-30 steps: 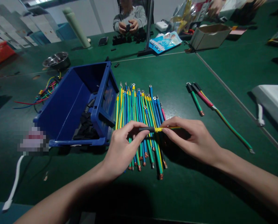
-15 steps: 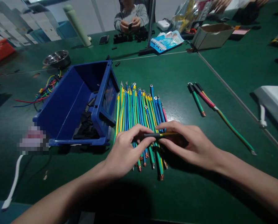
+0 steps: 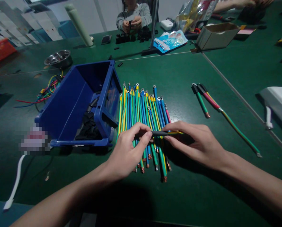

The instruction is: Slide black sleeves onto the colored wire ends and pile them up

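Between my hands, above a row of cables, is a black sleeve (image 3: 159, 133) on the end of a yellow-green cable (image 3: 175, 133). My left hand (image 3: 129, 148) pinches the sleeve's left end between thumb and forefinger. The thumb and fingers of my right hand (image 3: 197, 142) close on the cable where it leaves the sleeve; the cable's far end is hidden in the palm. Below lie several blue, green and yellow-green cables (image 3: 141, 107), many with ring lugs at the far end and bare copper at the near end. Black pieces (image 3: 89, 126) lie in the blue bin (image 3: 65, 107).
Two finished-looking cables with black sleeves (image 3: 201, 101) lie at right, near a white device (image 3: 278, 101). Behind the bin are a metal bowl (image 3: 58, 60) and loose thin wires (image 3: 52, 86). A cardboard box (image 3: 215, 37) and a co-worker (image 3: 133, 22) are at the back.
My left thumb and forefinger have slid left along the black sleeve, showing more of it. My right hand has shifted slightly right with the cable.
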`<state>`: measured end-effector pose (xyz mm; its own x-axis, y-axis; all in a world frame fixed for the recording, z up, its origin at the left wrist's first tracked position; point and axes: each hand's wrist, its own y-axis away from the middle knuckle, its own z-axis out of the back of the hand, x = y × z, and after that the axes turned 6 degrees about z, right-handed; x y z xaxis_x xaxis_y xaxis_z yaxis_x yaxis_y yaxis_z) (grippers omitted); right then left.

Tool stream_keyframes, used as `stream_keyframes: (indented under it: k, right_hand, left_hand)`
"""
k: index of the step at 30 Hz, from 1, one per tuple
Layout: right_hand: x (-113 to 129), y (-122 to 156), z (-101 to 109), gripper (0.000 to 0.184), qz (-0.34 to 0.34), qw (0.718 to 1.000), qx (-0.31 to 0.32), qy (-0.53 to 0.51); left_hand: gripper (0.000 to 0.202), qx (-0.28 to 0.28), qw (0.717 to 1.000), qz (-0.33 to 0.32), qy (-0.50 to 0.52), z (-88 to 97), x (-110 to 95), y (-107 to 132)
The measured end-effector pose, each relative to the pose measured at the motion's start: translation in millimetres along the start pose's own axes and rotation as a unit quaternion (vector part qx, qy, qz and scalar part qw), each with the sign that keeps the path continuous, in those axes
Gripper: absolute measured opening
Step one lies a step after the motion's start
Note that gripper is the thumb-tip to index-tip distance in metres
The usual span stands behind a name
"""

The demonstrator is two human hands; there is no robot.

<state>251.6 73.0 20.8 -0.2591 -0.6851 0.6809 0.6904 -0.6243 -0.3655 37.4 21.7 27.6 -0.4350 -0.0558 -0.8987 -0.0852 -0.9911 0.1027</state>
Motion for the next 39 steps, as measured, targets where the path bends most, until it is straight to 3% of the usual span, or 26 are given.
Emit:
stream_keyframes:
  k: [10, 17, 24, 30, 34, 39]
  right_hand:
    - [-2.0, 2.1, -2.7, 0.014, -0.026, 0.999, 0.005, -0.037]
    - [-2.2, 3.6, -3.0, 0.014, -0.030, 0.998, 0.019, -0.046]
    - [-2.5, 3.2, -3.6, 0.013, -0.007, 0.998, 0.010, -0.054]
    - [-7.7, 6.7, -2.4, 0.040, 0.094, 0.995, 0.016, 0.017]
    - [-9.1, 6.5, -3.9, 0.032, 0.144, 0.987, -0.005, 0.073]
    - [-6.2, 3.5, -4.1, 0.025, 0.110, 0.994, -0.008, 0.029]
  left_hand:
    - [0.029, 0.024, 0.999, 0.003, -0.036, 0.7, -3.6, -1.2]
    - [0.027, 0.042, 0.999, -0.006, -0.027, 2.1, -4.5, -0.8]
    - [0.025, 0.047, 0.998, 0.014, -0.033, 2.5, -5.4, -0.6]
    - [0.025, 0.057, 0.998, -0.003, -0.030, 2.6, -7.8, -1.2]
    - [0.026, 0.055, 0.998, -0.018, -0.033, 2.3, -7.7, -1.1]
    - [0.026, 0.055, 0.998, -0.018, -0.031, 2.6, -7.1, -1.5]
